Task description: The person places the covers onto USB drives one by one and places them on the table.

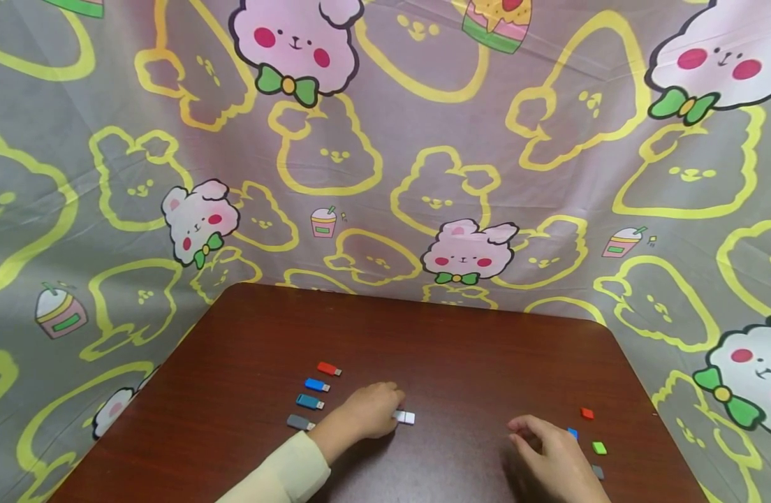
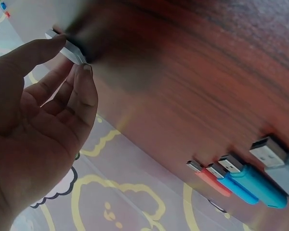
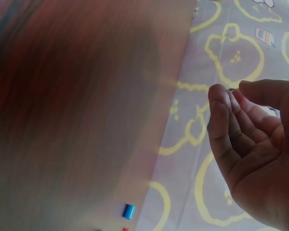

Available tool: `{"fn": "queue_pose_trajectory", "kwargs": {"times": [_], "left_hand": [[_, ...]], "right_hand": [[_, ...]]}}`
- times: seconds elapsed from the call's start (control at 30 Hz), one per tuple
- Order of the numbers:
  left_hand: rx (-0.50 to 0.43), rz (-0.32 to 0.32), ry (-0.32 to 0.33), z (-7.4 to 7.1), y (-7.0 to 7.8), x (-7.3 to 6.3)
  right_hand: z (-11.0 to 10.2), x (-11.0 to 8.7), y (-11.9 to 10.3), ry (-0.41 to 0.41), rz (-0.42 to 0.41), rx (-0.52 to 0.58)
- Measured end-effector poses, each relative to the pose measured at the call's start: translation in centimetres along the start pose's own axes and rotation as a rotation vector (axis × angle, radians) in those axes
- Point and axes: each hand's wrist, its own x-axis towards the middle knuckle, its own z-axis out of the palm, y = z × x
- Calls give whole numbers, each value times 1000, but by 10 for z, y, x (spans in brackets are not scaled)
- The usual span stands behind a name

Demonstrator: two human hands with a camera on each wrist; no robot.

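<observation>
My left hand pinches a white USB stick between thumb and fingertips, close over the middle of the table. In the left wrist view the same stick shows as a pale bar, one end covered by the thumb. To the left of that hand lies a column of uncapped USB sticks: red, blue, teal and grey. Over the right side of the table is my right hand, fingers loosely bent and nothing between them. A blue cap is partly hidden behind it.
Beyond my right hand, loose caps lie near the table's right edge: red, green and a grey one partly covered by the hand. The dark wooden table meets a patterned cloth at its back and sides.
</observation>
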Motion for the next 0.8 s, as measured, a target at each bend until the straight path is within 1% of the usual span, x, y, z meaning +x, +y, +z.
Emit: {"fn": "queue_pose_trajectory", "kwargs": {"times": [0.13, 0.2, 0.3, 0.4, 0.5, 0.67, 0.8], "left_hand": [[29, -8, -7, 1, -3, 0], [34, -9, -4, 0, -5, 0], [23, -13, -1, -2, -8, -1], [4, -14, 9, -7, -14, -3], [-3, -14, 15, -12, -20, -5], [-22, -23, 41, -22, -33, -10], [-35, -45, 54, -28, -43, -13]], "right_hand": [[0, 0, 3, 16, -19, -11], [-2, 0, 3, 7, -11, -12], [-6, 2, 3, -28, 38, -27], [-10, 6, 5, -93, 106, -47], [-14, 8, 8, -146, 145, -63], [-20, 11, 15, -179, 153, -57], [-27, 14, 23, -195, 150, -76]]}}
